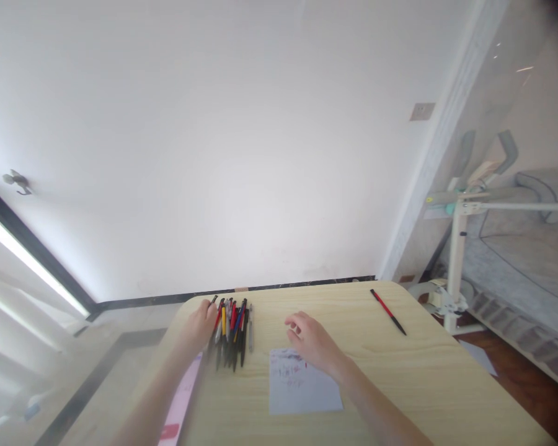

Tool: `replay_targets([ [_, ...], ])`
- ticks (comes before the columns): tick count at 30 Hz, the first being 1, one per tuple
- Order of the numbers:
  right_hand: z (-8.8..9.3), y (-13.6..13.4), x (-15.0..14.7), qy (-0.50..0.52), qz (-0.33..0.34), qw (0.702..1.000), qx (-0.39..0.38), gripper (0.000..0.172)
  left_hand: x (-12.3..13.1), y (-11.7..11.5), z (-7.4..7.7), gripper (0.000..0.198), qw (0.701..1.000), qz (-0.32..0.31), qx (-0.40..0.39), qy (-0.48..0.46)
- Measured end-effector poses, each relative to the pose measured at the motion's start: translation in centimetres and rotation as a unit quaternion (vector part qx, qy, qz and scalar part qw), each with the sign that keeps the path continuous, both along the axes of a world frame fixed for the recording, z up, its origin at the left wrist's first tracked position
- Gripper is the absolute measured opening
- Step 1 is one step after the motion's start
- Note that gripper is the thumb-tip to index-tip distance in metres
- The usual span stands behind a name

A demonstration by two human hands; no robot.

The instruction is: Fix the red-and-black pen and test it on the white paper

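My left hand [201, 323] is at the left edge of a pile of pens [235, 328] near the far side of the table. Its fingers are closed, and the dark end of a pen [213, 300] pokes out at the fingertips. The pens lie side by side, with red, yellow, blue, black and clear barrels. My right hand [310, 339] hovers over the top of a white sheet of paper [302, 393] with scribbles. Its fingers are loosely curved, with a gap between thumb and forefinger and nothing visible in them.
A red and black pen [388, 311] lies alone at the table's [428, 384] far right. A pink and white strip [183, 396] is partly hidden under my left forearm. The wall [260, 155] rises behind the table. An exercise machine [458, 260] stands to the right.
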State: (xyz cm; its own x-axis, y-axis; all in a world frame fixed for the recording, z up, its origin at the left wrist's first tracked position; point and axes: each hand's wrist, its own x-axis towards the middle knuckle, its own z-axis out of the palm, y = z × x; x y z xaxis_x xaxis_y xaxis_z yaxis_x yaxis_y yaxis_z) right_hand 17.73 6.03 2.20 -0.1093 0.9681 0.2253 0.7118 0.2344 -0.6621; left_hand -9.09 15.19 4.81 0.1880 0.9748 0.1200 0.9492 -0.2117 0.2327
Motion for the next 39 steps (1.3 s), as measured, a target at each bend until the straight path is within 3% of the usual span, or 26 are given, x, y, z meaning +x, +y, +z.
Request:
replay_targets([
  [1,-0.3,-1.4,1.2,0.008,0.005,1.0,0.004,0.022,0.4,-0.5,0.3,0.04,0.999,-0.005,-0.001,-0.034],
  [3,-1.0,-4.0,3.3,0.006,-0.004,1.0,0.005,0.019,1.7,-1.9,0.8,0.039,0.98,-0.023,-0.035,-0.193],
  [6,-1.8,-7.0,4.9,-0.004,-0.029,1.0,0.001,0.017,4.3,-4.3,1.5,0.041,0.91,-0.052,-0.164,-0.376],
  [8,-1.6,-8.0,4.9,0.011,-0.034,0.999,0.012,0.016,6.0,-5.8,1.7,0.038,0.851,-0.079,-0.198,-0.48],
  [11,0.1,-8.1,3.9,0.079,-0.028,0.996,0.013,0.017,8.5,-7.8,1.4,0.035,0.775,-0.1,-0.233,-0.579],
  [16,2.8,-7.0,1.8,0.174,0.047,0.977,-0.11,0.023,11.7,-10.1,0.1,0.03,0.665,-0.091,-0.267,-0.692],
  [19,2.1,-6.4,1.4,0.224,0.081,0.962,-0.133,0.03,12.7,-10.6,-0.8,0.026,0.61,-0.078,-0.256,-0.746],
  [21,0.8,-6.1,1.5,0.286,0.087,0.94,-0.167,0.03,12.9,-10.6,-1.5,0.026,0.593,-0.055,-0.231,-0.77],
  [23,-0.5,-5.7,1.8,0.333,0.059,0.923,-0.184,0.033,12.8,-10.4,-2.4,0.027,0.584,-0.027,-0.224,-0.78],
  [25,-1.4,-5.2,2.1,0.34,0.049,0.919,-0.192,0.031,12.5,-10.2,-3.4,0.028,0.597,-0.004,-0.222,-0.771],
  [27,-1.8,-4.6,2.3,0.333,0.048,0.921,-0.195,0.029,12.1,-10.0,-4.3,0.026,0.63,0.001,-0.205,-0.749],
  [30,-2.0,-3.6,2.3,0.351,0.04,0.913,-0.205,0.028,11.4,-9.7,-5.3,0.03,0.656,-0.005,-0.172,-0.735],
  [35,-3.2,-3.0,2.1,0.402,-0.017,0.903,-0.153,0.036,10.7,-10.0,-6.1,0.038,0.758,0.001,-0.122,-0.641],
  [39,-4.1,-3.3,2.4,0.424,-0.043,0.896,-0.123,0.041,9.9,-10.0,-5.7,0.042,0.766,-0.01,-0.131,-0.629],
])
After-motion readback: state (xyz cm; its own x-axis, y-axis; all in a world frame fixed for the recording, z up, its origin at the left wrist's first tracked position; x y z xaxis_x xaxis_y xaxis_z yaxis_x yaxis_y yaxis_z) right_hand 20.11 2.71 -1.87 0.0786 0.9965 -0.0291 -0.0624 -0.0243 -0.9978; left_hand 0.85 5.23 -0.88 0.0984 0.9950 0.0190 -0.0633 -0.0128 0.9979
